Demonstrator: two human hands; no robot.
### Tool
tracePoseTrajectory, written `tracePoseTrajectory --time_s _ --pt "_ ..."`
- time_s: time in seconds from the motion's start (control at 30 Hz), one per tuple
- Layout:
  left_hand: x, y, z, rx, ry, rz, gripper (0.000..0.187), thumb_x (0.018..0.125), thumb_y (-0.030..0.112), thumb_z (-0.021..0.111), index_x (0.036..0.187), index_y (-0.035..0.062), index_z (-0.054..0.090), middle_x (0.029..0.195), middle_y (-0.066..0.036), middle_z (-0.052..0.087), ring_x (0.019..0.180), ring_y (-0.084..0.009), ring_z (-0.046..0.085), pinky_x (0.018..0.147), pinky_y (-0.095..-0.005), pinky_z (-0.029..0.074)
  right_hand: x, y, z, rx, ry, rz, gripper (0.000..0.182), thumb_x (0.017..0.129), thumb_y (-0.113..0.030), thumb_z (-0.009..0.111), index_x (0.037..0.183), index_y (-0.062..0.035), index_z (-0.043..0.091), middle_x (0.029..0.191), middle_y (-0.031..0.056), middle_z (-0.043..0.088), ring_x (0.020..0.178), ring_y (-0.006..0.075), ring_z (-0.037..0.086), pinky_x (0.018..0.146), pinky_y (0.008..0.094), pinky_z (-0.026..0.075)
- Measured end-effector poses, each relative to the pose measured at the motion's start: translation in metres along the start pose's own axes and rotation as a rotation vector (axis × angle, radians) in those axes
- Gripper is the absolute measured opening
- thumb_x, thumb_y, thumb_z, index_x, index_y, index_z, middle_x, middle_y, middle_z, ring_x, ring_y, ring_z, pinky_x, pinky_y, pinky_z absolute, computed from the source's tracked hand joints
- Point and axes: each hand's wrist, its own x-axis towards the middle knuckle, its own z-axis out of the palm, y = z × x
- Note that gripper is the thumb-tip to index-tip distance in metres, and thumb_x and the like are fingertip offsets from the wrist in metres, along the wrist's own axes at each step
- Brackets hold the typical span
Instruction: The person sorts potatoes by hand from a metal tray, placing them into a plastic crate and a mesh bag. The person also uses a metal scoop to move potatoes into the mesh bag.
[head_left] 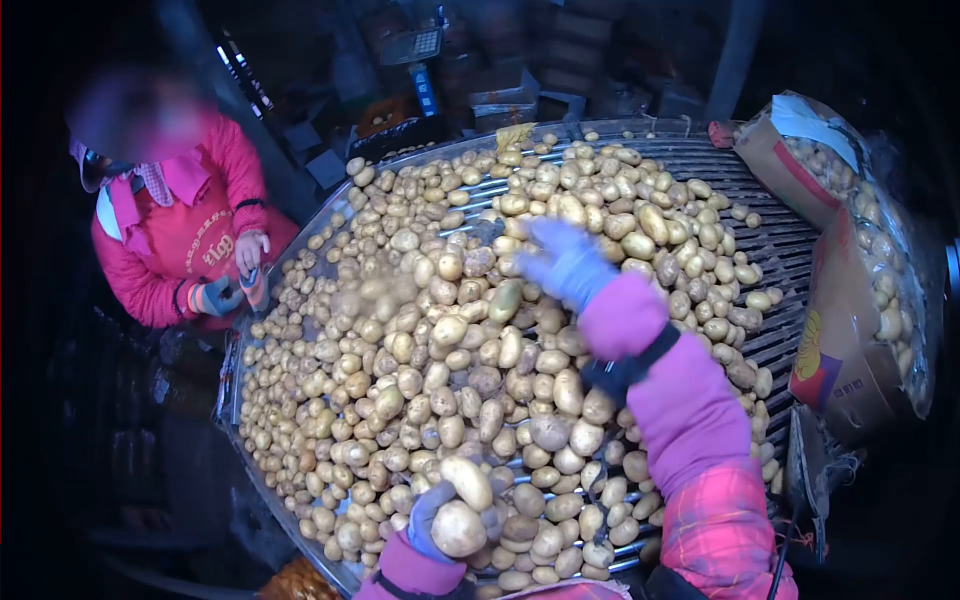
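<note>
A big round grated sorting table (pixel 775 250) is heaped with several pale yellow potatoes (pixel 420 330). My left hand (pixel 445 515), in a purple glove, is at the near edge and grips two potatoes (pixel 462 505), one stacked above the other. My right hand (pixel 562 262), in a blue-purple glove with a pink sleeve, is blurred and reaches out over the middle of the pile; its fingers look spread, with nothing visibly held.
Another person in a red jacket and apron (pixel 185 235) stands at the table's left rim, gloved hands (pixel 235 280) by the edge. Open cardboard boxes of potatoes (pixel 860 290) stand at the right. Dark crates and a scale (pixel 425 45) lie beyond the far rim.
</note>
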Motion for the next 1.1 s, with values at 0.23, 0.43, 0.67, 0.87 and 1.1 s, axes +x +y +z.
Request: tracePoseTrajectory --time_s 0.23,0.43,0.67,0.87,1.1 --pt "-0.014 -0.012 -0.035 -0.102 -0.090 0.062 0.050 0.094 0.032 0.046 0.134 0.0037 0.041 0.115 -0.021 0.058 0.095 -0.0309 0.061 0.084 -0.0419 0.052 0.045 0.076 -0.004 -0.921 -0.008 0.123 0.047 0.084 -0.045 0.057 0.128 -0.0304 0.053 0.118 0.0113 0.058 0.112 0.0297 0.054 0.095 0.0493 0.039" --pt "-0.018 -0.015 -0.031 0.218 0.116 0.142 0.059 0.093 0.057 0.038 0.135 0.0164 0.047 0.109 -0.015 0.062 0.085 -0.0312 0.060 0.076 -0.0472 0.047 0.032 0.051 -0.019 -0.134 -0.232 0.273 0.048 0.088 -0.036 0.058 0.132 -0.0204 0.050 0.121 0.0149 0.057 0.114 0.0301 0.054 0.094 0.0438 0.044" --pt "-0.013 -0.014 -0.037 -0.447 -0.260 0.019 0.062 0.091 0.058 0.043 0.136 0.0147 0.045 0.130 -0.020 0.051 0.112 -0.0433 0.053 0.090 -0.0606 0.045 -0.059 0.008 -0.021 1.820 -0.339 0.661 0.044 0.097 -0.030 0.048 0.130 -0.0011 0.047 0.116 0.0210 0.059 0.104 0.0327 0.062 0.091 0.0532 0.053" --pt "-0.001 -0.009 -0.004 -0.306 -0.362 0.158 0.062 0.088 0.059 0.046 0.135 0.0195 0.046 0.147 -0.016 0.035 0.131 -0.0425 0.035 0.095 -0.0623 0.039 -0.116 -0.098 -0.016 0.957 -0.827 0.213 0.045 0.095 -0.035 0.052 0.126 -0.0019 0.055 0.114 0.0100 0.063 0.108 0.0224 0.060 0.096 0.0353 0.046" --pt "-0.012 -0.014 -0.003 -0.194 -0.181 0.289 0.061 0.087 0.063 0.042 0.128 0.0185 0.047 0.130 -0.015 0.048 0.112 -0.0379 0.051 0.088 -0.0622 0.045 -0.033 0.040 -0.052 -0.730 -0.277 0.092 0.045 0.083 -0.016 0.057 0.128 -0.0200 0.053 0.125 0.0132 0.056 0.104 0.0303 0.060 0.084 0.0418 0.050"
